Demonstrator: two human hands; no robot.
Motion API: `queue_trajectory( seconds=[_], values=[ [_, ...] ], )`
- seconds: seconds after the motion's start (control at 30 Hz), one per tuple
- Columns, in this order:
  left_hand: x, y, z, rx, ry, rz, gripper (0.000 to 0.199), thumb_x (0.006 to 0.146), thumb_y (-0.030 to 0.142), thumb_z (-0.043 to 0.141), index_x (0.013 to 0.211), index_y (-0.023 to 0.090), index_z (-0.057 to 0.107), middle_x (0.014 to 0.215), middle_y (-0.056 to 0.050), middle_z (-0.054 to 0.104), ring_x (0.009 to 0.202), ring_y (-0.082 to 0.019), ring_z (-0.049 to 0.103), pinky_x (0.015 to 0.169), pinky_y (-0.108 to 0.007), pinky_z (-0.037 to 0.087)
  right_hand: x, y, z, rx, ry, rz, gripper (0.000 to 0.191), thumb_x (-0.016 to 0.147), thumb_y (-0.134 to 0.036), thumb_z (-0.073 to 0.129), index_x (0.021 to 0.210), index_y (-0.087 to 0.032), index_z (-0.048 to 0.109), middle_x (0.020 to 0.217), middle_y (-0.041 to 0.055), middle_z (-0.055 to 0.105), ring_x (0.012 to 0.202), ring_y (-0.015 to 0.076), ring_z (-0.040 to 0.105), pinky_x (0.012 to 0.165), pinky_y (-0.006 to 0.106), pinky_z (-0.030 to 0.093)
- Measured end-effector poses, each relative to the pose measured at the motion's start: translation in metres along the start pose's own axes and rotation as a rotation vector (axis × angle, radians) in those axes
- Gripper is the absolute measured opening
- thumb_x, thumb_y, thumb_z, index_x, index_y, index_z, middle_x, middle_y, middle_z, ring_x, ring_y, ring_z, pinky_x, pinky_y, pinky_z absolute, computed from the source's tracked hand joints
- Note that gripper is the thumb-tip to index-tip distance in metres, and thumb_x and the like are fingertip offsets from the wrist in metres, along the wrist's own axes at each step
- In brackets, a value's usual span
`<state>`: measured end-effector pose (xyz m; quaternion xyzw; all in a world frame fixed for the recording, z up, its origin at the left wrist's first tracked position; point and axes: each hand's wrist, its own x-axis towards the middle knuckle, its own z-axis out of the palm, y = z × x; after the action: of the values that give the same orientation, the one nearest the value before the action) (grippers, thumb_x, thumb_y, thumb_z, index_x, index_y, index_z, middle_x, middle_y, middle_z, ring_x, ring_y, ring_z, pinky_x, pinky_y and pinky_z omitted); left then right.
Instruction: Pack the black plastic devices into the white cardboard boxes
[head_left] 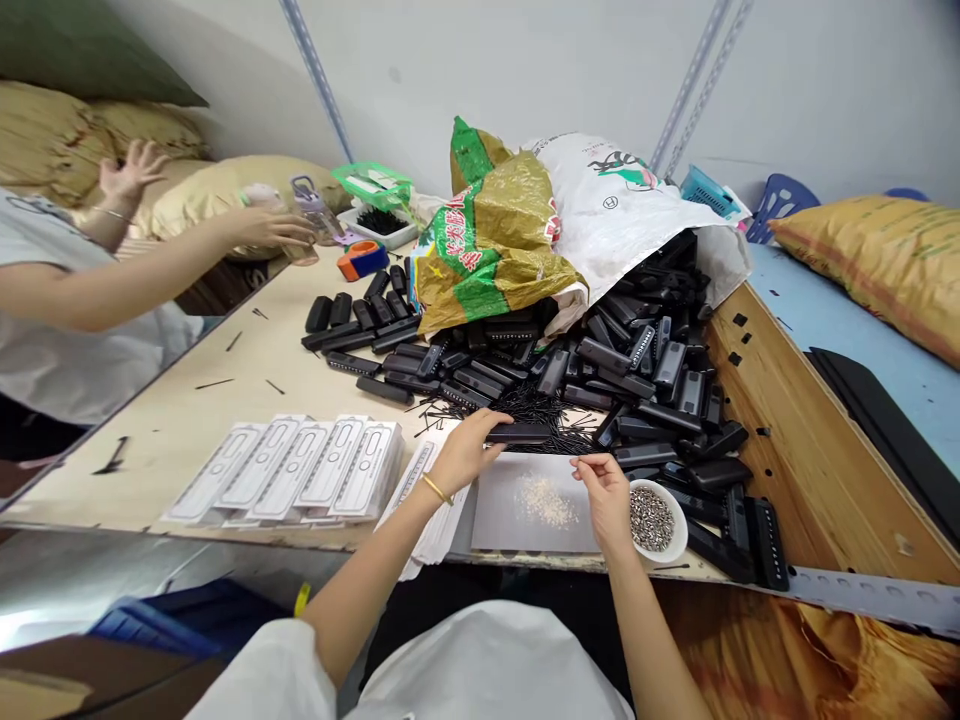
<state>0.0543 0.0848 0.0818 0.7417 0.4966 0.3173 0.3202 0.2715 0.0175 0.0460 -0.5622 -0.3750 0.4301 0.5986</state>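
Observation:
My left hand (471,450) grips the near end of a long black plastic case (519,433), just above the back edge of a grey sheet (496,510). A patch of small pale bits (547,502) lies on that sheet. With thumb and forefinger pinched together, my right hand (606,490) hovers by the sheet's right side; whatever it may hold is too small to make out. Beside it stands a white bowl (681,530) of small shiny metal pieces (651,518). Thin black sticks (536,412) are heaped behind the held case.
Many similar black cases (622,375) spread over the table, some spilling from a white sack (592,230). A gold-green bag (487,250) lies on the pile. White printed boxes (300,470) and papers (431,515) are at left. Another person's hand (274,228) is near a bottle (311,205).

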Motion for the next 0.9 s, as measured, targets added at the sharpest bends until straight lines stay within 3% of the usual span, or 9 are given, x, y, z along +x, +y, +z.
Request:
queue_trajectory(
  seconds=[0.13, 0.23, 0.3, 0.5, 0.7, 0.9],
  values=[
    [-0.017, 0.019, 0.013, -0.64, 0.222, -0.301, 0.029, 0.061, 0.023, 0.077, 0.089, 0.021, 0.068, 0.088, -0.002, 0.066, 0.089, -0.02, 0.06, 0.087, -0.034, 0.045, -0.01, -0.002, 0.022, 0.052, -0.032, 0.013, 0.017, 0.072, -0.033, 0.068, 0.075, -0.018, 0.06, 0.077, 0.0036, 0.069, 0.062, 0.0125, 0.057, 0.065, 0.03, 0.048],
    [-0.021, 0.023, 0.022, -1.323, 0.276, -0.581, 0.025, 0.073, 0.03, 0.071, 0.095, 0.02, 0.063, 0.091, -0.003, 0.067, 0.092, -0.021, 0.063, 0.087, -0.038, 0.048, -0.019, -0.002, 0.032, 0.023, -0.019, -0.047, 0.017, 0.076, -0.034, 0.065, 0.076, -0.018, 0.06, 0.076, 0.0029, 0.067, 0.062, 0.0122, 0.056, 0.064, 0.029, 0.048],
    [-0.021, 0.024, 0.025, -1.597, 0.275, -0.711, 0.015, 0.083, 0.028, 0.062, 0.094, 0.018, 0.06, 0.095, -0.006, 0.068, 0.093, -0.021, 0.065, 0.088, -0.042, 0.049, -0.023, -0.001, 0.036, -0.032, 0.007, -0.106, 0.018, 0.079, -0.035, 0.062, 0.078, -0.018, 0.06, 0.075, 0.0022, 0.065, 0.065, 0.013, 0.056, 0.064, 0.028, 0.047],
    [-0.022, 0.026, 0.025, -1.716, 0.286, -0.785, 0.015, 0.093, 0.02, 0.045, 0.093, 0.016, 0.059, 0.094, -0.009, 0.07, 0.09, -0.019, 0.067, 0.086, -0.039, 0.054, -0.026, 0.005, 0.037, -0.117, 0.074, -0.227, 0.017, 0.084, -0.035, 0.057, 0.083, -0.018, 0.059, 0.082, 0.0025, 0.06, 0.077, 0.0152, 0.056, 0.072, 0.03, 0.047],
    [-0.026, 0.029, 0.029, -1.71, 0.281, -0.821, 0.016, 0.093, 0.021, 0.045, 0.091, 0.013, 0.059, 0.095, -0.011, 0.07, 0.09, -0.02, 0.068, 0.086, -0.041, 0.055, -0.026, 0.003, 0.039, -0.178, 0.03, -0.269, 0.014, 0.086, -0.032, 0.055, 0.081, -0.018, 0.058, 0.08, 0.0023, 0.059, 0.078, 0.0155, 0.056, 0.073, 0.03, 0.046],
    [-0.029, 0.029, 0.031, -1.701, 0.337, -0.766, 0.016, 0.093, 0.019, 0.045, 0.092, 0.014, 0.06, 0.096, -0.01, 0.07, 0.094, -0.019, 0.066, 0.092, -0.041, 0.052, -0.03, -0.004, 0.038, -0.345, -0.023, -0.441, 0.012, 0.087, -0.026, 0.053, 0.078, -0.02, 0.058, 0.078, 0.0025, 0.06, 0.078, 0.0167, 0.057, 0.074, 0.031, 0.045]
  ],
)
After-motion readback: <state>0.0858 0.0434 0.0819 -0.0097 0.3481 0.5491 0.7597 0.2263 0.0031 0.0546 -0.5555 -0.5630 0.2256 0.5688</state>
